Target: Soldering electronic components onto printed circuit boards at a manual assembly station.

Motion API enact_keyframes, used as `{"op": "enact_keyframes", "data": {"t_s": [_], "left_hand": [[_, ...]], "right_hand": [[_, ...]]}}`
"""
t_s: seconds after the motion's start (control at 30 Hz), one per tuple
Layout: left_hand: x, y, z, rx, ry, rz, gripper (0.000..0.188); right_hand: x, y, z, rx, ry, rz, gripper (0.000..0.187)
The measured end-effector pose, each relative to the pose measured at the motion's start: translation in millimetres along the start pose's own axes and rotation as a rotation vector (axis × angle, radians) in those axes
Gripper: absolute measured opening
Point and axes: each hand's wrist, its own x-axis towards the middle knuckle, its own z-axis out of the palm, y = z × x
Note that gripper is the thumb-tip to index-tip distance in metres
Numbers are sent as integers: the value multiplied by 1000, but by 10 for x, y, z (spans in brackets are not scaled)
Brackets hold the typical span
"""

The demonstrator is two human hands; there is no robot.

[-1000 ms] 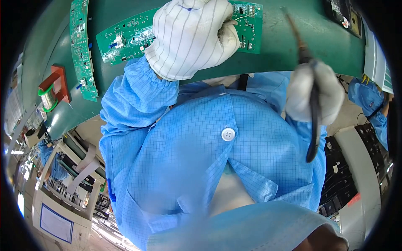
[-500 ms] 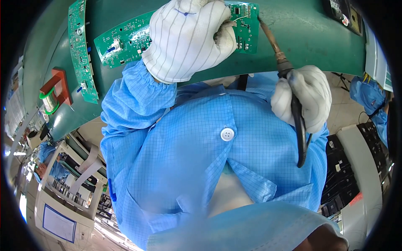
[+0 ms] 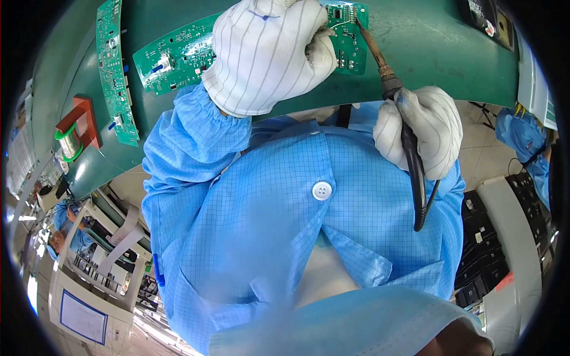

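Note:
My right hand (image 3: pixel 430 133), in a white glove, is wrapped around the black handle of a soldering iron (image 3: pixel 409 139). The iron's brown tip points up and left, at the row of pads near the right end of a long green circuit board (image 3: pixel 350 50). Across the middle of that board lies my left hand (image 3: pixel 270 59), in a striped white glove, hiding part of it. Its thumb and fingers are closed in a pinch. A thin pale wire (image 3: pixel 341 24) runs from them toward the pads; the fingertips themselves are mostly hidden.
A second green circuit board (image 3: pixel 113 71) lies to the left on the green work surface (image 3: pixel 439 65). Beyond it stands a solder wire spool (image 3: pixel 70 142) on a red-brown holder (image 3: pixel 89 121). A dark box-like object (image 3: pixel 490 21) sits at the far right.
The soldering iron and my right hand have moved left and slightly up, bringing the tip from the board's right edge over its pads. My left hand has hardly moved.

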Motion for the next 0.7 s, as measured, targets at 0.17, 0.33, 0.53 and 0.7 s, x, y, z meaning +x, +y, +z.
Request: {"op": "enact_keyframes", "data": {"t_s": [0.17, 0.33, 0.53, 0.7], "left_hand": [[-13, -16, -4, -43, -4, -10, 20], [0, -12, 39, -58, 6, -11, 19], [9, -24, 91, -94, 16, 4, 19], [372, 239, -222, 457, -788, -66, 19]], "right_hand": [[27, 38, -43, 21, -37, 54, 25], [69, 504, -173, -257, 368, 291, 22], [-127, 541, -123, -217, 430, 266, 7], [22, 71, -133, 93, -41, -43, 25]]}}
